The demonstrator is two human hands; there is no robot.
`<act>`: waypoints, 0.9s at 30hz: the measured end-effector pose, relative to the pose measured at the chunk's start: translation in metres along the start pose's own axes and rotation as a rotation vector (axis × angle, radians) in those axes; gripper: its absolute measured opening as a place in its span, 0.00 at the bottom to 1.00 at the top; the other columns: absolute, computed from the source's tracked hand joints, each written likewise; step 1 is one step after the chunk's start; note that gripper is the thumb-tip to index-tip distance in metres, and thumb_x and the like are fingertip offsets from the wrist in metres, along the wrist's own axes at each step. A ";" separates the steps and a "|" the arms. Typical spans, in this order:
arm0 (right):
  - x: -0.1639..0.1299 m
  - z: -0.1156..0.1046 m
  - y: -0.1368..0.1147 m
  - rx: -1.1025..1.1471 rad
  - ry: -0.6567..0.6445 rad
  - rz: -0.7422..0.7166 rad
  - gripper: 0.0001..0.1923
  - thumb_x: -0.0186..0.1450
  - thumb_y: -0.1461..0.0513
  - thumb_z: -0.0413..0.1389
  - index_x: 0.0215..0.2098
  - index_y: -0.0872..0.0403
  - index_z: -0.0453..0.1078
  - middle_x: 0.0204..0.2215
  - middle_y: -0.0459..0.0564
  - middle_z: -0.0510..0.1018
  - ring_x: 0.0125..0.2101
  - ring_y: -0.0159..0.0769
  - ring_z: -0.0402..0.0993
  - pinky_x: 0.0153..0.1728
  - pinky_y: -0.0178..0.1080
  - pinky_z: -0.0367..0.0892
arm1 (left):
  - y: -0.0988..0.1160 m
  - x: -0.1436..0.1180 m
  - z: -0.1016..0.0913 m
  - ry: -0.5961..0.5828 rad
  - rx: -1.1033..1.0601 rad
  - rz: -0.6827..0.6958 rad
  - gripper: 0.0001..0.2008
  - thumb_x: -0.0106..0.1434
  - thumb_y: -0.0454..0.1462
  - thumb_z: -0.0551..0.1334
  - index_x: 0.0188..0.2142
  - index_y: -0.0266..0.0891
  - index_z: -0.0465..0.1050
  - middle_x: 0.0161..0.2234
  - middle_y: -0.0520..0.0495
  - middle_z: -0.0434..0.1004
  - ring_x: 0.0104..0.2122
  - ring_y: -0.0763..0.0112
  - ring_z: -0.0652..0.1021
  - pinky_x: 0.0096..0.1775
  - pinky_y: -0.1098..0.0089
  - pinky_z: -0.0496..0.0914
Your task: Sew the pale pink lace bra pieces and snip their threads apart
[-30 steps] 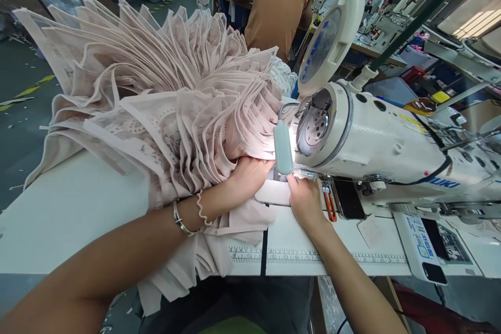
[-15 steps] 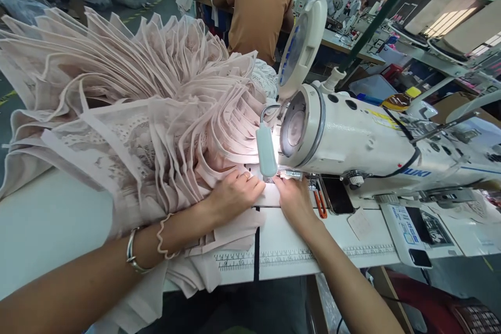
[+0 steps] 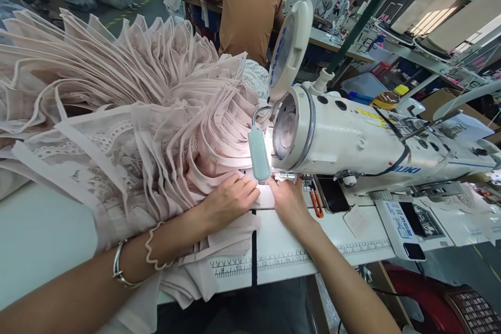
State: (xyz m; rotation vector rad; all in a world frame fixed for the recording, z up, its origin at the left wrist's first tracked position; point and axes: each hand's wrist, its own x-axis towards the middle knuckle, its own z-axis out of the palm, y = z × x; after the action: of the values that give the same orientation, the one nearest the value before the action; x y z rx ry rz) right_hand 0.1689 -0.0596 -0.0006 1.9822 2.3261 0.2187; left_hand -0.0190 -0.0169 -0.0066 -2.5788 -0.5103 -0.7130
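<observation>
A white sewing machine [image 3: 344, 135] stands on the table, its head at the middle of the view. My left hand [image 3: 230, 195] is closed on the edge of the pale pink fabric [image 3: 219, 141], just left of the needle area. Close by on the right, my right hand [image 3: 287, 198] has its fingertips at the presser foot, partly hidden under the machine head; what they hold does not show. A small mint-green lamp [image 3: 259, 154] hangs in front of the needle area and lights the cloth. More layered pale pink fabric with lace is heaped over the left side of the table.
Orange-handled snips [image 3: 316, 202] and a dark phone [image 3: 332, 194] lie beside the machine base. A control panel [image 3: 409, 227] sits at the right. A printed ruler [image 3: 282, 261] runs along the table's front edge. Ahead, a person in a brown shirt [image 3: 250, 10] works facing away.
The whole view has shifted slightly, so most things appear a little further left. Both hands stay by the needle area, the left one slightly lower in the picture.
</observation>
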 end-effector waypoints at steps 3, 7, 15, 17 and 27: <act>0.000 0.002 0.000 0.023 0.023 -0.001 0.23 0.64 0.73 0.43 0.51 0.53 0.70 0.46 0.60 0.74 0.46 0.47 0.68 0.49 0.49 0.59 | 0.000 0.000 0.001 0.004 -0.004 -0.004 0.13 0.66 0.24 0.48 0.28 0.38 0.61 0.27 0.49 0.66 0.24 0.69 0.65 0.30 0.66 0.57; 0.001 0.002 0.000 0.052 0.006 0.014 0.23 0.64 0.73 0.43 0.50 0.52 0.70 0.46 0.59 0.75 0.46 0.47 0.69 0.50 0.49 0.58 | -0.001 0.001 -0.001 0.008 -0.006 -0.012 0.14 0.66 0.23 0.47 0.28 0.38 0.61 0.27 0.49 0.66 0.24 0.69 0.65 0.30 0.67 0.57; 0.003 -0.001 0.001 0.097 -0.051 0.043 0.26 0.62 0.73 0.42 0.52 0.51 0.70 0.49 0.59 0.74 0.48 0.46 0.67 0.52 0.49 0.56 | -0.001 0.001 -0.001 -0.015 -0.014 -0.007 0.14 0.65 0.22 0.47 0.29 0.37 0.62 0.27 0.49 0.66 0.24 0.69 0.66 0.30 0.67 0.57; 0.004 -0.001 0.003 0.132 -0.066 0.053 0.27 0.63 0.73 0.41 0.53 0.51 0.71 0.49 0.58 0.74 0.48 0.46 0.67 0.52 0.49 0.56 | -0.001 0.001 0.000 -0.020 -0.019 -0.006 0.14 0.65 0.22 0.47 0.29 0.38 0.62 0.27 0.49 0.66 0.24 0.68 0.66 0.30 0.67 0.57; 0.009 0.002 0.005 0.193 -0.080 0.078 0.21 0.68 0.68 0.41 0.51 0.51 0.71 0.41 0.56 0.77 0.41 0.43 0.69 0.46 0.43 0.59 | 0.000 -0.002 0.003 -0.050 -0.033 -0.012 0.12 0.65 0.23 0.50 0.30 0.37 0.63 0.29 0.48 0.68 0.26 0.67 0.67 0.31 0.67 0.58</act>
State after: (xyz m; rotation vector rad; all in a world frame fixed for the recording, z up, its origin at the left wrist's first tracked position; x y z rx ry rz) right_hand 0.1724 -0.0504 -0.0018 2.1265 2.3013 -0.0830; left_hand -0.0192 -0.0163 -0.0095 -2.6326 -0.5344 -0.6681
